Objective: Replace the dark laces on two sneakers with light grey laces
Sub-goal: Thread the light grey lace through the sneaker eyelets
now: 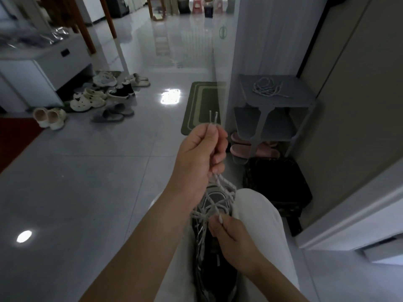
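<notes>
Left hand [199, 150] pinches lace ends [213, 119] above sneaker [214, 196]; right hand [232, 235] pinches its lacing [206, 212].

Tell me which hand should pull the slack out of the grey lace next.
Left, probably. The left hand grips both ends of the grey lace above the sneaker; the right hand only pinches it low at a crossing.
</notes>
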A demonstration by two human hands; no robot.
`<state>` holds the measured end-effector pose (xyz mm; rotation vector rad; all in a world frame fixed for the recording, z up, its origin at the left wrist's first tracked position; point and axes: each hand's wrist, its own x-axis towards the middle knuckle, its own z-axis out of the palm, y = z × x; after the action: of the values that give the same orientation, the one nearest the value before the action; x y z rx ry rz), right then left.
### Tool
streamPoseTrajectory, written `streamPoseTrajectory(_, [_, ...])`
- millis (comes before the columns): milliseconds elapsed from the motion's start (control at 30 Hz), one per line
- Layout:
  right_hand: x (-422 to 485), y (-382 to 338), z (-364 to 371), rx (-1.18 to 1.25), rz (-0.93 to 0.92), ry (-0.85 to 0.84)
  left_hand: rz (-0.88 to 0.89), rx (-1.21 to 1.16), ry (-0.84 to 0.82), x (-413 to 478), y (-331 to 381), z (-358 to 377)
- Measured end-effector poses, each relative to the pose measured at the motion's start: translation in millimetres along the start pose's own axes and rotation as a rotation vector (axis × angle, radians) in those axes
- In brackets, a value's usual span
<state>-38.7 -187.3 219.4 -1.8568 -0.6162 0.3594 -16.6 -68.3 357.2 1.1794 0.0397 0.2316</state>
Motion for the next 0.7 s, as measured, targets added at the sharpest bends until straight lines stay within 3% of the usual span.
streamPoseTrajectory(433, [-37.9, -22.5, -7.0, 0.0, -0.083, -0.044, 0.012, -0.015, -0.013, 0.2, 9.3, 8.5])
streamPoseTrajectory(600, [-47.8, -42.1, -0.7, 0.086, 0.014, -0.374, 0.05, -0.091, -0.042, -1.5, 32.2, 10.7])
streamPoseTrajectory(700, [-58.8, -65.9, -13.2, 0.236, -0.019, -0.425, 0.112, -0.111, -0.089, -0.5, 54.2, 18.4])
